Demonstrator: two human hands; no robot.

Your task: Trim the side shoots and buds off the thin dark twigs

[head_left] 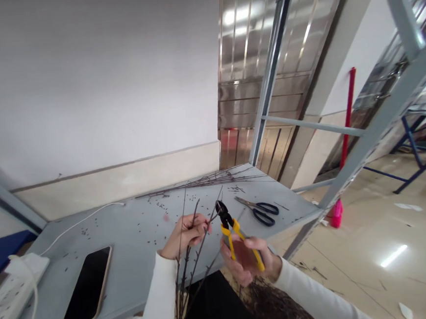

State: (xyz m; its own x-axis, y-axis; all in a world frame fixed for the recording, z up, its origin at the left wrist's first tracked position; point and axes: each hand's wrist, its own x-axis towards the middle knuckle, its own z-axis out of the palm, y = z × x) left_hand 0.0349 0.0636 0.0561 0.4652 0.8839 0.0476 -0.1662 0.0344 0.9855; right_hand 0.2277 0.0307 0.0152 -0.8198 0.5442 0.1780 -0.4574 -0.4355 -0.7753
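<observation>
Over the middle of the grey table, my left hand (189,234) is closed in a pinch on thin dark twigs (186,267), which run down toward my lap. Right beside it, my right hand (248,257) is wrapped round the yellow-and-grey handles of cutting pliers (225,215). The handles are spread apart. The black head of the pliers is at the upper end of a twig, near my left fingertips; whether the jaws touch it I cannot tell. A pair of scissors (259,210) with dark handles lies on the table to the right of the pliers.
More long twigs (200,181) lie along the table's back edge, with small dark bits scattered about. At left are a phone (86,290), a white power strip (20,287) and a cable (74,222). A metal frame post (270,71) stands at the right back corner.
</observation>
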